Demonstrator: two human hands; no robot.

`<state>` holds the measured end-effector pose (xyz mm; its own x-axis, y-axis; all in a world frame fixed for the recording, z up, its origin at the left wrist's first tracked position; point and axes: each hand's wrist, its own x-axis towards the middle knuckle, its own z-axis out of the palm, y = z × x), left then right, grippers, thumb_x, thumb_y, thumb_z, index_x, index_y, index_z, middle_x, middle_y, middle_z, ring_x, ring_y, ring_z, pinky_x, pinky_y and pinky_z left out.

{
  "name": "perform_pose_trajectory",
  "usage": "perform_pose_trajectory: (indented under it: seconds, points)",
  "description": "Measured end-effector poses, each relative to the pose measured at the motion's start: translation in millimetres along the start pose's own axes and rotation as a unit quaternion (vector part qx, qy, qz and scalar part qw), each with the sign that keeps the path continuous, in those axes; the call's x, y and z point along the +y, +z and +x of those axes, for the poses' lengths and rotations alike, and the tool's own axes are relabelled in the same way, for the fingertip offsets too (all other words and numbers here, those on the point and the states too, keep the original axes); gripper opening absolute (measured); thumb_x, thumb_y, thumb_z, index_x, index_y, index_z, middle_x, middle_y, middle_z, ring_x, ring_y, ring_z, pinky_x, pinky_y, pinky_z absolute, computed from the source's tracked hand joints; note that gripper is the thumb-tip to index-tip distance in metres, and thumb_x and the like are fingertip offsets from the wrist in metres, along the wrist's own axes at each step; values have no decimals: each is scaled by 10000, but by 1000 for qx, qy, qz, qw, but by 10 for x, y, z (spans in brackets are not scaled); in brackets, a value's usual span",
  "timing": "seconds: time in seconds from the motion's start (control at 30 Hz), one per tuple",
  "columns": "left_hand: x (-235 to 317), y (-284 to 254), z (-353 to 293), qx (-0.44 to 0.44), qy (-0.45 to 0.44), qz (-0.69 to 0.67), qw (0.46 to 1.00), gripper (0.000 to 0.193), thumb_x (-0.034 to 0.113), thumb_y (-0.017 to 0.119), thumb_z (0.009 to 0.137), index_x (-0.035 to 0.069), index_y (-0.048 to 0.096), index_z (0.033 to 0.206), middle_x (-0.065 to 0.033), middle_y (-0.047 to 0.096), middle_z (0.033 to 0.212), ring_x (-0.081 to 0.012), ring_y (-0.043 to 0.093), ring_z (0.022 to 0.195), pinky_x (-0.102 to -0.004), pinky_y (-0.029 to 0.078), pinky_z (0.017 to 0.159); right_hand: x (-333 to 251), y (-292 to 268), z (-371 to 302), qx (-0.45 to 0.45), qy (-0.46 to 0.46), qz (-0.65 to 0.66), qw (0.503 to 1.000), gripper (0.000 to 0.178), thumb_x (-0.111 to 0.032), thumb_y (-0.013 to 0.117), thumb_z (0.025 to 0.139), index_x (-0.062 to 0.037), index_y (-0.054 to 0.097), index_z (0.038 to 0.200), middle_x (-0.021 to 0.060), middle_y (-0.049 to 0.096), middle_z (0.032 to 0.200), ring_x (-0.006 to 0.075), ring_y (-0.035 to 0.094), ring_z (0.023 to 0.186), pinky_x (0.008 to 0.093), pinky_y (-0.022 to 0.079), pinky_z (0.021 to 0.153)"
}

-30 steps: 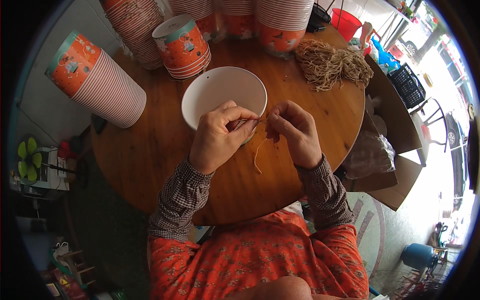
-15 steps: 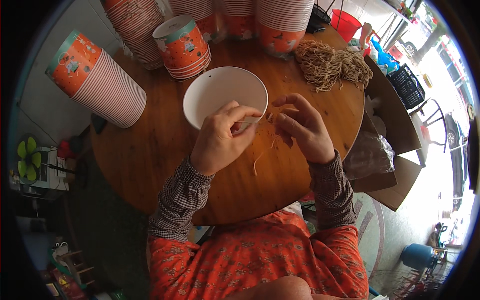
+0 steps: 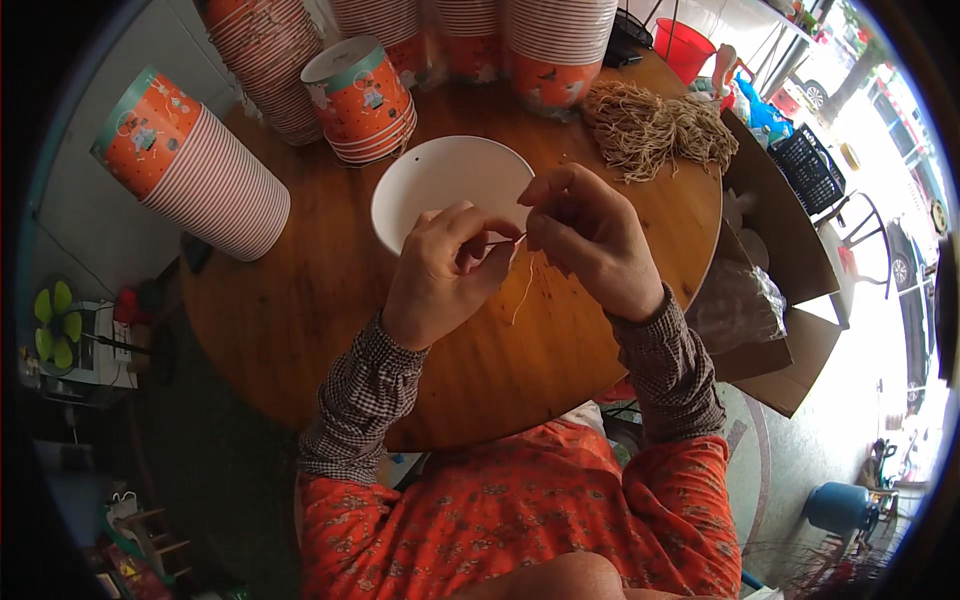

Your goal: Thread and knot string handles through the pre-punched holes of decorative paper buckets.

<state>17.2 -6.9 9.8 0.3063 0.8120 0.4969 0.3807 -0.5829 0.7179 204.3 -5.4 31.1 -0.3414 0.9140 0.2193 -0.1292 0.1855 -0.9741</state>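
The left hand [image 3: 440, 278] had its thumb and forefinger pressed together on a thin string [image 3: 527, 286]; beyond this grip was the white bowl [image 3: 440, 180]. The string's loose length hung below, toward the body, nearer the right hand [image 3: 598, 238], whose fingers were curled close; whether they clamped it, I could not tell

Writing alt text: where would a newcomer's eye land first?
Probably the tall stack of orange-printed tubs at far left. Next, the left hand and right hand at a thin string by the white-lined tub, mid-table. Then the tan strand bundle, far right on the table.
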Motion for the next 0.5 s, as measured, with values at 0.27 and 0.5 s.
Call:
perform_pose_trajectory:
  seconds: [0.27,0.5]
  points:
    - [7,2,18,37,21,-21,999,139,36,684,766,101,663,886,-8,547,744,-141,525,660,-290,407,705,27,104,45,-17,-59,-7,998,152,16,571,865,13,553,1016,-1,581,788,30,532,727,195,448,644]
    - [-53,-6,-8,33,23,7,999,68,89,683,750,85,653,811,-34,582,792,-215,576,811,-346,414,791,53,97,-4,-23,-66,-72,995,140,26,552,857,11,568,996,-21,552,768,17,490,700,188,418,614]
